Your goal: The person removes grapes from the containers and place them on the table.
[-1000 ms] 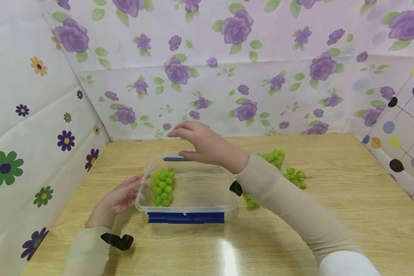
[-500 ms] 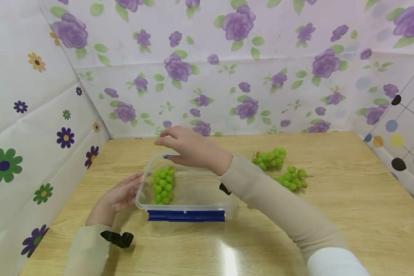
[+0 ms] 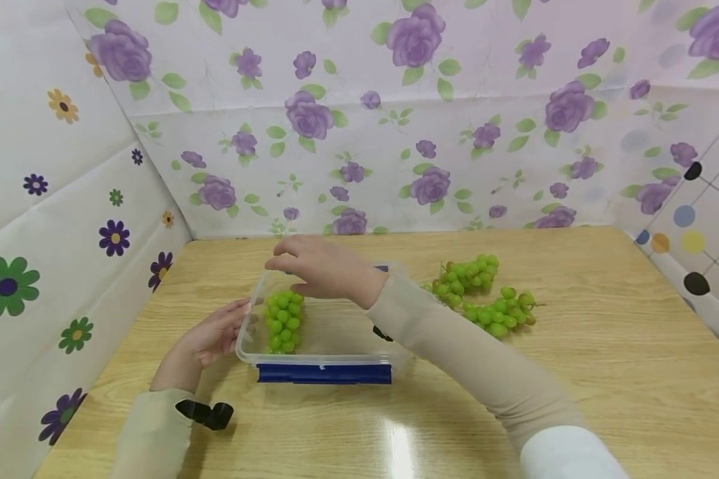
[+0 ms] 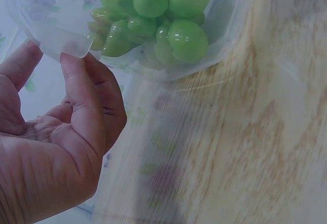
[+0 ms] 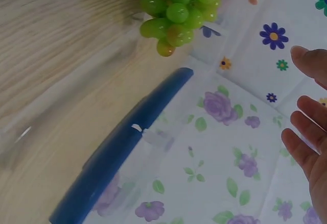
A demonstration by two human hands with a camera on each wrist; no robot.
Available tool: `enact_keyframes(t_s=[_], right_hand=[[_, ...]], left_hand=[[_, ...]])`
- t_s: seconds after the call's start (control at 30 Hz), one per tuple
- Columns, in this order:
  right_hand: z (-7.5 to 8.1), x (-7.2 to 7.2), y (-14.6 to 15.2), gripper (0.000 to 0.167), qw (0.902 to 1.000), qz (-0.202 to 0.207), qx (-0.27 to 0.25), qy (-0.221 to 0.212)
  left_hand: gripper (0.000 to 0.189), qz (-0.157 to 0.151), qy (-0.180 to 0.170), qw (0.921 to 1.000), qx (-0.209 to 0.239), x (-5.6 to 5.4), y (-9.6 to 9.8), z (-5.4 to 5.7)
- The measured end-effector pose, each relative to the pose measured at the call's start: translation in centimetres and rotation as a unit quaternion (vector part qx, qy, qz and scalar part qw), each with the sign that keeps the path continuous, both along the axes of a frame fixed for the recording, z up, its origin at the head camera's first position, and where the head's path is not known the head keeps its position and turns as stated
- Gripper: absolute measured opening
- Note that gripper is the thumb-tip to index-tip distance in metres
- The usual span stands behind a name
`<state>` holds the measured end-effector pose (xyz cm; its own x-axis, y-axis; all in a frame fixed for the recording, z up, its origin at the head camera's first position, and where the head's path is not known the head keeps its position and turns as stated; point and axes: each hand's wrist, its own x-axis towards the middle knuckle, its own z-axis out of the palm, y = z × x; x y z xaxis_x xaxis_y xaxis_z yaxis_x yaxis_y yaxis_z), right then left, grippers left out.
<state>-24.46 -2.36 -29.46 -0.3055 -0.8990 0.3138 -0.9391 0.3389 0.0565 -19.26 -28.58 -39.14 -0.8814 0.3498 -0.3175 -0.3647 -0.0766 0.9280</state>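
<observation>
- Floral-papered walls enclose the wooden table (image 3: 575, 372).
- Left hand (image 3: 212, 339), open, touches the clear container (image 3: 335, 346) holding a grape bunch (image 3: 283, 320).
- Right hand (image 3: 323, 269) hovers open above.
- A nudge could slide the container.

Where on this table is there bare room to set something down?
Bare wood lies along the near edge of the table, in front of the clear container, and at the far right beyond the loose grapes. It is crowded mid-table: left hand, container, right hand, grapes.
</observation>
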Motion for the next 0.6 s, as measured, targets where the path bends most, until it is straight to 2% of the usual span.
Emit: enact_keyframes(t_s=[0.13, 0.37, 0.6], right_hand=[[-0.7, -0.3, -0.3, 0.045, 0.9998, -0.009, 0.018, -0.009], [-2.2, -0.8, -0.9, 0.046, 0.9992, -0.004, 0.020, -0.034], [-3.0, -0.4, -1.8, 0.048, 0.9978, -0.001, 0.038, -0.054]], left_hand=[[0.023, -0.007, 0.003, 0.9999, 0.009, 0.0, -0.1, -0.1], [0.021, -0.020, 0.011, 0.9995, 0.023, 0.0, -0.2, -0.3], [0.020, -0.021, 0.011, 0.9995, 0.021, 0.0, -0.2, -0.2]])
